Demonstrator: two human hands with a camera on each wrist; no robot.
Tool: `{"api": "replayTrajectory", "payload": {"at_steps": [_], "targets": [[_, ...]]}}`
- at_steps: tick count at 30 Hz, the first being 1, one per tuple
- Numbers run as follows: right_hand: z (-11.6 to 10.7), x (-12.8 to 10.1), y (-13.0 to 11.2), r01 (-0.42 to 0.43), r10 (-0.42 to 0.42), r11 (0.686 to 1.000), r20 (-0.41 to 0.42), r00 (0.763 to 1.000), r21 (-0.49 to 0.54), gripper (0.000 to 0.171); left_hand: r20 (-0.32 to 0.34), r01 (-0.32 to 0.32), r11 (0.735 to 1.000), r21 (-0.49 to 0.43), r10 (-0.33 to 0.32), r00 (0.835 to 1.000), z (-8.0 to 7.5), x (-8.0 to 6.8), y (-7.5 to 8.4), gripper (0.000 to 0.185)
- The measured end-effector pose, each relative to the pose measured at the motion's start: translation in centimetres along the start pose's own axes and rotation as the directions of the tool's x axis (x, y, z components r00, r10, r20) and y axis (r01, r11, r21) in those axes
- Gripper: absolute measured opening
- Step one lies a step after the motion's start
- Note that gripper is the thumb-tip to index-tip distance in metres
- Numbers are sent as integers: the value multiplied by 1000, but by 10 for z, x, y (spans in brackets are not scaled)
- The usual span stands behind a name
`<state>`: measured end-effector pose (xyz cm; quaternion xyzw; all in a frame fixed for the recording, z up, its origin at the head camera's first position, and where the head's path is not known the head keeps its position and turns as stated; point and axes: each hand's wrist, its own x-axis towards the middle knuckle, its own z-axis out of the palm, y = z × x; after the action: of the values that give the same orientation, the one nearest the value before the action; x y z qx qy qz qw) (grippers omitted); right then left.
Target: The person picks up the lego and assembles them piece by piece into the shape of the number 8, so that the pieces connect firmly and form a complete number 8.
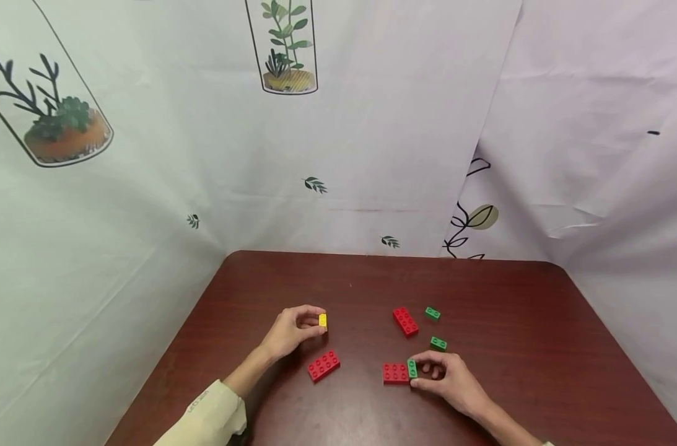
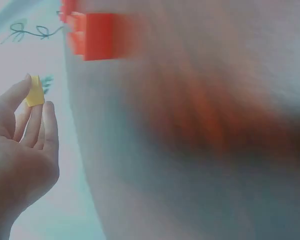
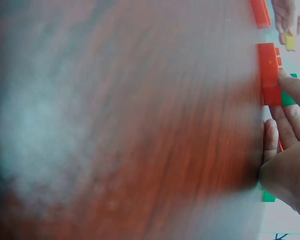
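my big brown bench has little blocks near its front edge. my right hand pinches a green block that touches a red block. my left hand pinches a tiny yellow block just above the bench. they look hard, light and smooth, so i hold the flat sides. both wrist views are blurry.

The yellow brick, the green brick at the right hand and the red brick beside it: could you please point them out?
yellow brick (image 1: 323,320), head view, its front face.
green brick (image 1: 412,368), head view, its studded top.
red brick (image 1: 395,372), head view, its studded top.
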<state>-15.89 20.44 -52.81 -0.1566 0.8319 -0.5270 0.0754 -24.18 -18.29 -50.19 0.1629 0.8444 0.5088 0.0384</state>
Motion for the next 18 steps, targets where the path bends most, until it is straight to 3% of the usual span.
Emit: {"api": "replayTrajectory", "payload": {"at_steps": [8,13,18], "targets": [[1,-1,1,15,-15,1000,-8,1000,-16,33,-8,-56,998,-20,56,998,3,12,37,37],[1,-1,1,15,-16,1000,-8,1000,-23,33,49,-120,992,-48,122,991,16,14,55,37],[1,-1,1,9,-9,1000,-5,1000,-21,32,112,-133,987,-92,143,983,34,11,68,39]]}}
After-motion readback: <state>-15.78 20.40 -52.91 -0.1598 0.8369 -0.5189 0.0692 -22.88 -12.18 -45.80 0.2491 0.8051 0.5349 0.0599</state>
